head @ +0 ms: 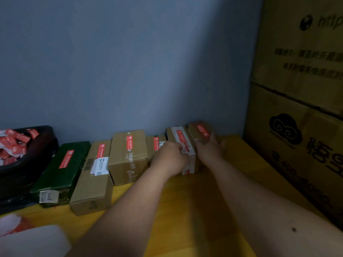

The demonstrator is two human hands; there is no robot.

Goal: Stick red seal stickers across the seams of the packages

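While both your arms reach across the yellow wooden tabletop (pixel 185 210), your left hand (pixel 169 157) curls its fingers onto the white-taped brown cardboard package (pixel 182 145) and your right hand (pixel 209 148) grips the small brown cardboard package (pixel 199 131) at the end of the row by the blue wall (pixel 130 62). Both already carry red seal stickers, as do the dark green box (pixel 61 169) and the neighbouring cartons. More red stickers (pixel 13 143) fill the black bin (pixel 33 158) far left.
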